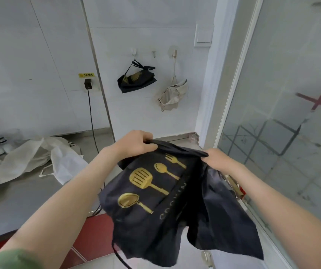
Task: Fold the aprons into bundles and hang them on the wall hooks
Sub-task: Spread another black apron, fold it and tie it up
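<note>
Two bundles (136, 79) hang done on the hooks (154, 53), middle hook free, white aprons (39, 158) wait on the counter (20, 195), my left hand (134, 144) and right hand (217, 159) pinching the unfolded black apron (155, 200) midair.

Apron (165, 200) is held out front between left hand (134, 144) and right hand (217, 159), with left bundle (136, 80) hung on left hook (134, 51) and right bundle (172, 96) on right hook (174, 53) behind it, middle hook (154, 53) set between them, and loose aprons (39, 156) laid on the counter (20, 200) at left.
</note>
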`<action>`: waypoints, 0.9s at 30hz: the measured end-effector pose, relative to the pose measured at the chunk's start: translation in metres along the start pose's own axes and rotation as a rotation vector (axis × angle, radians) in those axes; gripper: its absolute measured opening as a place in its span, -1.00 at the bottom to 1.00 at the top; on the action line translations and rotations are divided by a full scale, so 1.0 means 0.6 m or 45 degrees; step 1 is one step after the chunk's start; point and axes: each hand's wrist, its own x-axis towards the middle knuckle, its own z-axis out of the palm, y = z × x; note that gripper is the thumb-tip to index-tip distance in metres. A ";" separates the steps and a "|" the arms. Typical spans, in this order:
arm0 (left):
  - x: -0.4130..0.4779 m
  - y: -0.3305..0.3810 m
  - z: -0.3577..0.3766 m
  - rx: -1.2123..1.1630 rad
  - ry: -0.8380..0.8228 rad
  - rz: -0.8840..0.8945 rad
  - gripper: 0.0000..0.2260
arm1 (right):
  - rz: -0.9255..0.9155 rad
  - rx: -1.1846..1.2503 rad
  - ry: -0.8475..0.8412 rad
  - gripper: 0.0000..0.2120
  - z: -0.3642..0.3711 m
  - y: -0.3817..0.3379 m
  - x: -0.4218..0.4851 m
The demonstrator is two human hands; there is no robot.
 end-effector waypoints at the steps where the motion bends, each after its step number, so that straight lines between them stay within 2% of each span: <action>1: -0.001 -0.009 -0.004 0.062 -0.059 0.001 -0.77 | -0.003 0.053 0.066 -0.75 -0.002 -0.010 0.007; 3: -0.003 -0.030 -0.009 0.265 -0.226 -0.024 -0.81 | -0.015 0.324 0.201 -0.56 -0.018 -0.038 0.015; 5: -0.001 -0.061 -0.009 0.496 -0.275 -0.120 -0.79 | -0.066 0.422 0.380 -0.54 -0.042 -0.066 0.018; 7: 0.001 -0.093 -0.016 0.608 -0.064 -0.239 -0.80 | -0.225 0.256 0.581 -0.61 -0.074 -0.092 0.029; 9: 0.003 -0.105 -0.029 0.562 0.273 -0.332 -0.81 | -0.359 0.110 0.737 -0.64 -0.106 -0.117 0.038; 11: 0.005 -0.099 -0.049 0.526 0.602 -0.376 -0.75 | -0.464 0.086 0.885 -0.62 -0.132 -0.140 0.052; 14: 0.011 -0.093 -0.076 0.508 1.021 -0.328 -0.68 | -0.623 0.133 1.073 -0.61 -0.151 -0.165 0.062; 16: 0.016 -0.106 -0.077 0.521 1.176 -0.236 -0.64 | -0.716 0.066 1.157 -0.60 -0.147 -0.156 0.067; 18: 0.020 -0.129 -0.060 0.597 1.176 -0.143 -0.64 | -0.763 -0.100 1.137 -0.57 -0.120 -0.124 0.088; 20: 0.028 -0.161 -0.026 0.739 0.963 -0.135 -0.65 | -0.786 -0.205 0.932 -0.56 -0.075 -0.080 0.118; 24: 0.038 -0.267 0.062 0.899 0.053 -0.371 -0.70 | -0.649 -0.299 0.225 -0.47 0.032 -0.026 0.147; 27: 0.041 -0.324 0.117 0.829 -0.538 -0.517 -0.59 | -0.556 -0.248 -0.214 -0.45 0.117 0.010 0.159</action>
